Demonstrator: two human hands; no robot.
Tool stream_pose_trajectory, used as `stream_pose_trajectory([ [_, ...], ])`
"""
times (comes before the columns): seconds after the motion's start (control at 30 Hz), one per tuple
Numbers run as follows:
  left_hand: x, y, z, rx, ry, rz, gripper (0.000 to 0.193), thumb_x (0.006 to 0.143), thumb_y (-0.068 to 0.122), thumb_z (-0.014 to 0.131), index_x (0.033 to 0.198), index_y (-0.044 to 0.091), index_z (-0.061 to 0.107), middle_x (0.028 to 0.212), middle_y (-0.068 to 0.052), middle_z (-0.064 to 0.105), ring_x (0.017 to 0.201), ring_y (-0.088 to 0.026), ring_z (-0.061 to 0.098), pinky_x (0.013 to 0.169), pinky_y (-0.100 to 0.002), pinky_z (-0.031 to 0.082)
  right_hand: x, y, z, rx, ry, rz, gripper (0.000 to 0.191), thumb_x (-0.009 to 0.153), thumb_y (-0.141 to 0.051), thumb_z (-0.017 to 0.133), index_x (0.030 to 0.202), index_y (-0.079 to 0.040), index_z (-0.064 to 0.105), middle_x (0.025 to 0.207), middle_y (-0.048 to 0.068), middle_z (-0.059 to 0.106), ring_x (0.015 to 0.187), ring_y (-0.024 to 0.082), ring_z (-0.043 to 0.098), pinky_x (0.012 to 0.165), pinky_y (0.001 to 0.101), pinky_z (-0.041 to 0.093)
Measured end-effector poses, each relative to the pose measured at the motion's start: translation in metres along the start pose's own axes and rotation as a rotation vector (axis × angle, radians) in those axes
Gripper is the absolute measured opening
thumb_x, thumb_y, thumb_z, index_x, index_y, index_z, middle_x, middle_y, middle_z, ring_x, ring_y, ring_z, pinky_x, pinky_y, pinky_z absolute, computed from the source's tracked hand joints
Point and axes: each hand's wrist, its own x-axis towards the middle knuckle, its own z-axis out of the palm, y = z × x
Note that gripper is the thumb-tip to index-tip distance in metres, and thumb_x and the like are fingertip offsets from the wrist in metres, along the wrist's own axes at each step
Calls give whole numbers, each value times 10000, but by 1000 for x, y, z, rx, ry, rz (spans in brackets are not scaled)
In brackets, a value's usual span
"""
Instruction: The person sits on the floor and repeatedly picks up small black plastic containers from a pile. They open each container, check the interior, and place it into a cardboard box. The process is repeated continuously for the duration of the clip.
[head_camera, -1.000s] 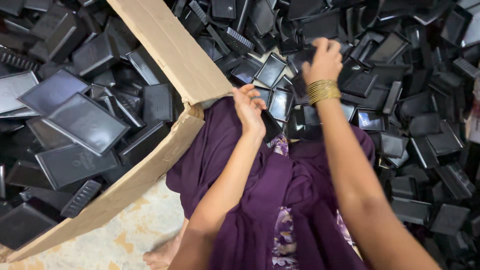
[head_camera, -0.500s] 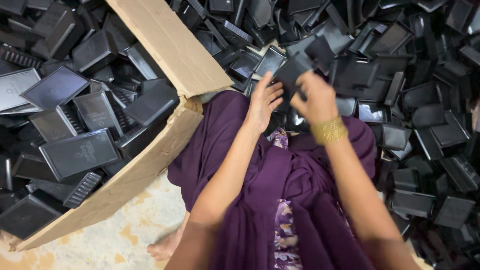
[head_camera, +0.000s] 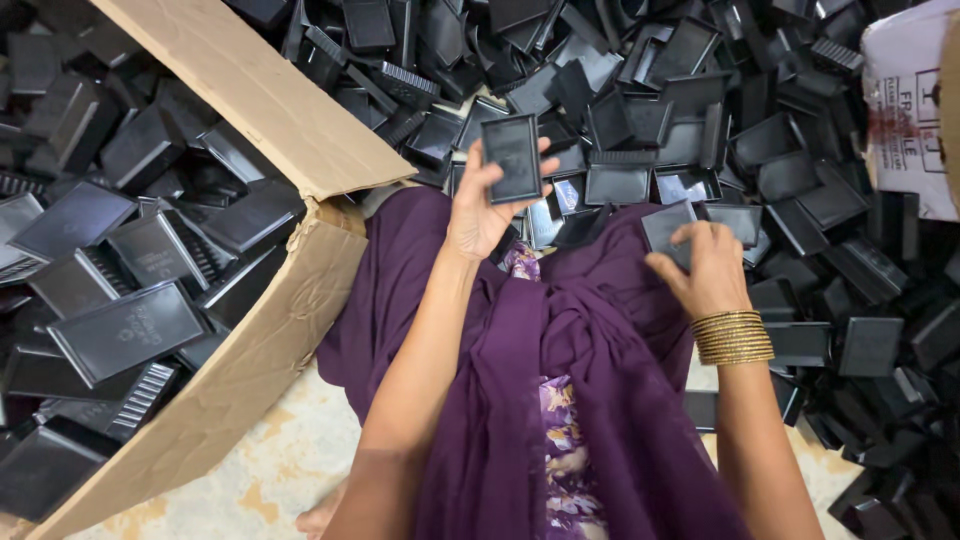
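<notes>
A pale, mottled floor (head_camera: 270, 470) carries everything here, and only a small bare patch of it shows near the bottom of the view. On it stands a big brown cardboard box (head_camera: 260, 350) with its flap folded out, filled with black plastic trays (head_camera: 125, 330) lying at all angles. Outside the box a wide heap of the same black trays (head_camera: 700, 110) spreads over the floor, touching the box's flap and reaching a white printed sack (head_camera: 905, 110) at the right edge.

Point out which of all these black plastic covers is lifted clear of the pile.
The flat black cover gripped upright in the left hand; the rest lie heaped, including the one under the right hand.
</notes>
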Motion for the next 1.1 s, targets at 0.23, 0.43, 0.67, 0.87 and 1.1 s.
stream_pose_trajectory([
  [0.23,1,-22,-4,-15,57,16,541,1124,520,355,1591,247,363,1279,-175,614,1019,-236,669,913,-445,593,-1,-23,-3,-109,-120,330,516,746,-225,879,1108,-31,566,1142,236,563,991,457,608,867,521,521],
  [0.43,1,-38,-2,125,88,24,554,1144,522,362,1588,195,410,1244,-127,609,1028,-190,640,933,-390,572,38,-73,16,971,76,155,554,938,-205,797,1330,-37,443,1310,169,601,1204,271,639,1014,375,550],
  [0.67,-3,-45,12,292,93,39,557,1117,502,377,1545,146,414,1439,-59,554,1268,-156,588,1074,-320,513,56,-122,33,701,-86,181,805,882,-206,822,1557,-104,396,1354,218,633,1220,318,685,980,402,584],
  [0.87,-3,-45,8,324,71,38,536,1138,483,369,1552,148,425,1351,-72,568,1201,-170,599,1030,-331,528,49,-124,44,684,-110,155,841,875,-217,837,1582,-142,387,1407,215,587,1206,310,689,958,388,598],
  [1.1,-5,-46,7,363,99,85,543,1142,494,363,1534,130,455,1335,-86,571,1196,-169,595,1040,-324,520,49,-120,50,827,-133,143,843,881,-188,830,1592,-147,379,1413,184,598,1233,284,681,983,369,596],
])
